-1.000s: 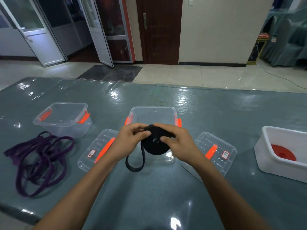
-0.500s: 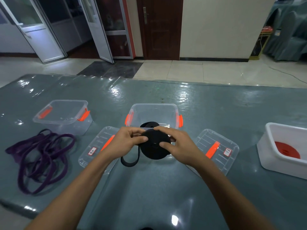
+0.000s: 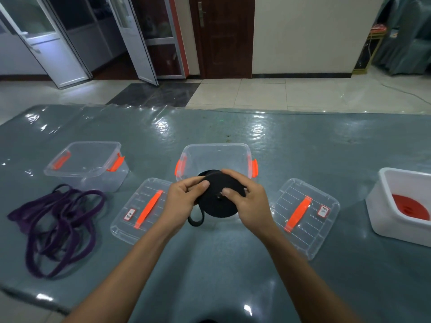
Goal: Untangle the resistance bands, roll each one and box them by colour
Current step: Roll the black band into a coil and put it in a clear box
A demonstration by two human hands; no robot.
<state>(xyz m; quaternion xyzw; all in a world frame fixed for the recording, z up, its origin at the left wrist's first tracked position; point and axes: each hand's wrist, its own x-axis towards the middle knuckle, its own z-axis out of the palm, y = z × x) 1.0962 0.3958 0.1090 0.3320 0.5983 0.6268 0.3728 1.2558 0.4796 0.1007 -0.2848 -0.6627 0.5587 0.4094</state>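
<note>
A black band [image 3: 218, 202], wound into a thick disc, is held between both hands just above the table. My left hand [image 3: 182, 199] pinches its left edge, and a short loose loop hangs below that hand. My right hand [image 3: 248, 201] cups the right side with a finger on the roll's centre. Directly behind the roll stands a clear box [image 3: 215, 151] with orange latches. A purple band [image 3: 56, 226] lies tangled on the table at the left. A red rolled band [image 3: 410, 209] sits in a white box [image 3: 384, 194] at the right.
A second clear box [image 3: 86, 167] stands at the back left. Two clear lids with orange handles lie flat: one lid [image 3: 140, 209] left of my hands, another lid [image 3: 305, 216] to the right. The grey table [image 3: 221, 264] ends close to me; tiled floor lies beyond.
The hanging black loop has grown shorter as more band went onto the roll. Both hands and the roll have stayed in front of the middle box.
</note>
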